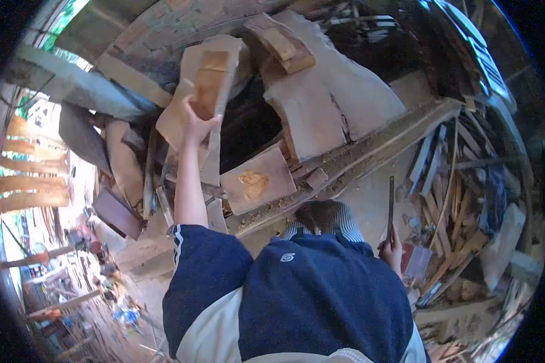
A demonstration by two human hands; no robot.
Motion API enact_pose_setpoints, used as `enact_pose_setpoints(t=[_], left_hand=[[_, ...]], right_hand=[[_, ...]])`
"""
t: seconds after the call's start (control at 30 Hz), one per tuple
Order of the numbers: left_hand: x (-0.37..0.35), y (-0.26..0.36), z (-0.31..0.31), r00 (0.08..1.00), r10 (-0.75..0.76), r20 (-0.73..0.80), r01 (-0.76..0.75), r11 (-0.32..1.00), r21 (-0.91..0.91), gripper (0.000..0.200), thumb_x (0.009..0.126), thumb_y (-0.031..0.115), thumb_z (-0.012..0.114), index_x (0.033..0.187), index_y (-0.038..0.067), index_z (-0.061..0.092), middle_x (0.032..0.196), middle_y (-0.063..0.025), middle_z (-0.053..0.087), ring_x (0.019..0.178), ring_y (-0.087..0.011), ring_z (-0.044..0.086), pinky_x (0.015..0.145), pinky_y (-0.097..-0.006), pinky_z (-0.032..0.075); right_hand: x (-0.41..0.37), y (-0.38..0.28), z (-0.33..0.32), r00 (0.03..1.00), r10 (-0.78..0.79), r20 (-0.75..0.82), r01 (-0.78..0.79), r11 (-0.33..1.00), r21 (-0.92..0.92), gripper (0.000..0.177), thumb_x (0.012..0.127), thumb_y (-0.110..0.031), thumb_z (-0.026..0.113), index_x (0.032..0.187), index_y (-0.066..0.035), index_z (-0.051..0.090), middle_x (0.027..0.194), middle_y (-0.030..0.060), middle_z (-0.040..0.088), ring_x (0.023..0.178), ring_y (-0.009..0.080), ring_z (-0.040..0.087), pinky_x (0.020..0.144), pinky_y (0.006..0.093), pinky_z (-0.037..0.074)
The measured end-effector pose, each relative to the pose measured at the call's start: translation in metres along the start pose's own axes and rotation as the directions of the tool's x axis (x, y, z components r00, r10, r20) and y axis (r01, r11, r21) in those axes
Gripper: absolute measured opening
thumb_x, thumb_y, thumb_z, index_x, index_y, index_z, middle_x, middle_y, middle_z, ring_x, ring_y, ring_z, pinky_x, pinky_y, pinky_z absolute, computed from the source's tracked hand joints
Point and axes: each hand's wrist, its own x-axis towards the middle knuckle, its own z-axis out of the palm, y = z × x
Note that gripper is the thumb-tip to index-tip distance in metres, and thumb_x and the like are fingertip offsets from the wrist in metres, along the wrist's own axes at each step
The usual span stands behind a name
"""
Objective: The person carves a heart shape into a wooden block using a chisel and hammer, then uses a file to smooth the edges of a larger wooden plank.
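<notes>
My left hand (197, 126) is closed tight around the bottom of a wood block (211, 85), held up high (it looks orange-brown and flat). My right hand (393, 249) grips a thin dark tool (390, 202). Big slabs (327, 103) crowd close to the block, and there is some open floor (369, 196) on my right.

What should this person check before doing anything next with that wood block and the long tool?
1. Left hand grips the wood block: ok, clasped at its lower end.
2. Right hand holds the dark tool: ok, closed around it, tip away from the body.
3. Tool clear of the other hand: ok, well apart.
4. Floor underfoot: not ok, wood offcuts lie heaped on the right.
5. Tool's edge: cannot tell, too small.
</notes>
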Motion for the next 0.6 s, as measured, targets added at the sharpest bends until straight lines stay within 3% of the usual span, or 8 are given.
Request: enact_pose_setpoints(t=[0.03,0.17,0.23,0.27,0.33,0.5,0.57,0.6], left_hand=[[0.001,0.036,0.010,0.987,0.110,0.116,-0.090,0.982,-0.165,0.098,0.054,0.026,0.088,0.133,0.005,0.034,0.129,-0.0182,0.045,0.118,-0.0304,0.047,0.103,-0.0430,0.039],[-0.010,0.150,0.092,0.890,0.254,0.379,-0.211,0.966,-0.152,0.100,0.054,0.036,0.087,0.135,0.015,0.032,0.132,-0.0194,0.046,0.123,-0.0395,0.046,0.104,-0.0468,0.037],[-0.021,0.154,0.171,0.856,0.301,0.421,-0.261,0.953,-0.152,0.105,0.053,0.040,0.087,0.137,0.021,0.026,0.134,-0.0210,0.045,0.125,-0.0436,0.043,0.106,-0.0506,0.034],[-0.025,0.168,0.191,0.857,0.305,0.416,-0.263,0.952,-0.158,0.105,0.053,0.040,0.087,0.137,0.021,0.026,0.134,-0.0210,0.045,0.125,-0.0436,0.043,0.106,-0.0506,0.034],[-0.035,0.191,0.226,0.735,0.129,0.665,-0.125,0.991,-0.054,0.112,0.051,0.045,0.087,0.138,0.025,0.021,0.140,-0.0213,0.038,0.130,-0.0448,0.037,0.108,-0.0535,0.030],[-0.056,0.206,0.262,0.700,0.072,0.710,-0.168,0.984,0.066,0.111,0.054,0.055,0.083,0.140,0.023,0.021,0.143,-0.0203,0.035,0.134,-0.0429,0.031,0.109,-0.0574,0.024],[-0.056,0.218,0.261,0.754,0.007,0.657,-0.118,0.985,0.126,0.109,0.060,0.066,0.074,0.144,0.020,0.020,0.142,-0.0189,0.036,0.136,-0.0403,0.027,0.109,-0.0571,0.023],[-0.054,0.226,0.267,0.749,-0.111,0.653,-0.057,0.972,0.230,0.094,0.075,0.068,0.060,0.145,0.016,0.025,0.141,-0.0170,0.036,0.135,-0.0374,0.027,0.109,-0.0563,0.023]], right_hand=[[0.001,-0.002,-0.001,1.000,-0.023,-0.016,0.023,0.998,0.051,0.056,0.095,0.000,0.037,0.148,-0.018,0.034,0.065,0.0021,0.054,0.048,0.0070,0.046,0.045,0.0233,0.040],[0.022,-0.042,-0.007,0.975,-0.212,-0.068,0.216,0.974,0.067,0.054,0.097,-0.003,0.037,0.149,-0.018,0.032,0.067,0.0010,0.054,0.048,0.0066,0.044,0.045,0.0223,0.040],[0.040,-0.074,-0.013,0.951,-0.302,-0.064,0.304,0.952,0.018,0.063,0.092,0.003,0.037,0.149,-0.023,0.033,0.069,0.0037,0.055,0.057,0.0102,0.051,0.057,0.0268,0.046],[0.047,-0.091,-0.017,0.922,-0.385,-0.048,0.385,0.923,0.000,0.054,0.099,-0.004,0.037,0.150,-0.020,0.031,0.069,0.0006,0.052,0.054,0.0061,0.044,0.049,0.0219,0.041],[0.071,-0.118,-0.030,0.867,-0.497,-0.032,0.496,0.867,-0.053,0.064,0.092,0.006,0.040,0.150,-0.020,0.032,0.069,0.0018,0.052,0.058,0.0084,0.046,0.053,0.0231,0.044],[0.147,-0.171,-0.062,0.800,-0.593,0.086,0.597,0.774,-0.213,0.075,0.083,0.013,0.041,0.149,-0.022,0.033,0.070,0.0095,0.056,0.063,0.0156,0.056,0.061,0.0306,0.050],[0.178,-0.194,-0.067,0.794,-0.565,0.223,0.607,0.726,-0.322,0.078,0.082,0.005,0.049,0.150,-0.026,0.027,0.081,0.0232,0.063,0.076,0.0397,0.064,0.069,0.0467,0.051],[0.193,-0.205,-0.065,0.750,-0.605,0.268,0.662,0.696,-0.278,0.078,0.080,0.003,0.051,0.149,-0.026,0.027,0.085,0.0261,0.063,0.080,0.0442,0.062,0.069,0.0525,0.048]])
